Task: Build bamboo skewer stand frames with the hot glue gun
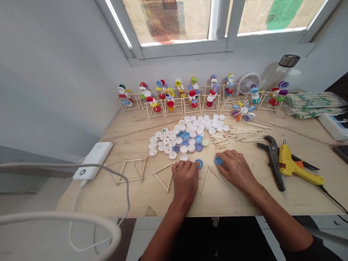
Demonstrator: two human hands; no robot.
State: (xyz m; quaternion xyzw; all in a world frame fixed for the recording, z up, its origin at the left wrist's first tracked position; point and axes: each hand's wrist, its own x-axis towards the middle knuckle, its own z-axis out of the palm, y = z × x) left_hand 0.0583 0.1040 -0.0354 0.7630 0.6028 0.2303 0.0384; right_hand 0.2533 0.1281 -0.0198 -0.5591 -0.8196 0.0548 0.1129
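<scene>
Low over the table's front middle, my left hand (186, 179) has its fingers curled, with a blue bottle cap (199, 163) held at the thumb side. My right hand (235, 168) pinches another blue bottle cap (218, 160) between thumb and fingers. Two sticks joined in a V (208, 177) lie on the wood between the hands. A stick triangle (164, 177) is partly covered by my left hand. Just beyond the hands spreads a pile of white bottle caps (191, 127), with a few blue caps (186, 136) among them.
Cap-and-stick wheels on stands (170, 103) line the back. Loose sticks (246, 133), a black-handled cutter (273, 163) and a yellow glue gun (296, 166) lie right. A stick frame (132, 170) and a white power bank (94, 159) are left. Behind stand a fan (248, 83) and bottle (285, 69).
</scene>
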